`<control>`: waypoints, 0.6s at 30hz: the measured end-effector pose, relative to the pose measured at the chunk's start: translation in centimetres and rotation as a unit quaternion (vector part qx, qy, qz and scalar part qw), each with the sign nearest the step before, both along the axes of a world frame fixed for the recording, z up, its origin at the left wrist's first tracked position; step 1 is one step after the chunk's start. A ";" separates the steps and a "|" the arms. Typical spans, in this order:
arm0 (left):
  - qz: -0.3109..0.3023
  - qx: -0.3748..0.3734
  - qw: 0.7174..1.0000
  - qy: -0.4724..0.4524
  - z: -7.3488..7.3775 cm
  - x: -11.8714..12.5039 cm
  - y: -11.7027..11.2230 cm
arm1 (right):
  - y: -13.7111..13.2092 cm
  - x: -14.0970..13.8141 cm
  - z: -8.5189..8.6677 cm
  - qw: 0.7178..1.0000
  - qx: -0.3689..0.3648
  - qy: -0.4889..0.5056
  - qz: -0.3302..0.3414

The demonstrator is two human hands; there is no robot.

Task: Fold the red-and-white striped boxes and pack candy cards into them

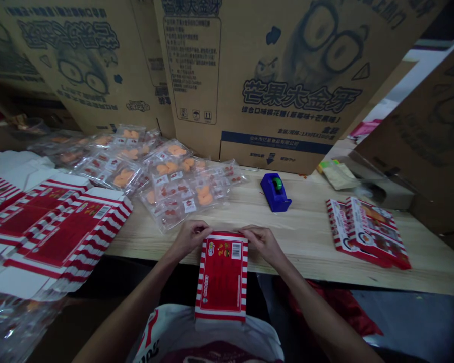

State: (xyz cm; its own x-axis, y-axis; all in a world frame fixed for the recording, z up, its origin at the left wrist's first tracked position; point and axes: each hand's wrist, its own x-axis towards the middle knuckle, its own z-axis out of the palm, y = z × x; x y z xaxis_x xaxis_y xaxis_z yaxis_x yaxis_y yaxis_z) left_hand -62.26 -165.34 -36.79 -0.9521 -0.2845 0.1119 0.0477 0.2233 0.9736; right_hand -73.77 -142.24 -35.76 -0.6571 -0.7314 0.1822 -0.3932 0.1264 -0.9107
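A red carton with striped white edges (222,282) is held at the table's front edge, its printed back and barcode facing up and its near end against my shirt. My left hand (192,235) pinches its far left corner. At the far right corner, my right hand (262,242) grips it with closed fingers. Just beyond my hands lie clear packets of orange and reddish candies (189,194), spread in a loose heap. The far end of the carton is partly covered by my fingers.
Flattened red-striped cartons (66,227) are stacked at the left. A blue tape dispenser (275,192) stands mid-table. Two filled boxes (374,229) overlap at the right. Large brown cardboard boxes (287,75) wall off the back. More clear packets (15,327) sit low at the left.
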 end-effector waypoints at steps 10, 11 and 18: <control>-0.039 -0.063 0.997 0.010 1.6 -0.8 -0.4 | -1.3 -1.2 2.0 0.985 -0.008 -0.172 -0.028; -0.040 -0.057 0.997 0.011 1.7 -1.0 -0.4 | -1.3 -1.2 2.1 0.985 -0.006 -0.171 -0.029; -0.062 -0.007 0.998 0.013 0.8 0.2 0.8 | -0.2 0.5 0.6 0.989 -0.034 -0.133 -0.052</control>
State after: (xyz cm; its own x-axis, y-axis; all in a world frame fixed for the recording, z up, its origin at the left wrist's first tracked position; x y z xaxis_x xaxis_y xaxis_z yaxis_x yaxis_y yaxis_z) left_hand -62.04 -164.49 -35.96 -0.9767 -0.1631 0.1398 0.1006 0.2281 0.9684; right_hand -73.25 -142.46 -35.18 -0.7594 -0.6494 0.0394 -0.1271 0.0887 -0.9879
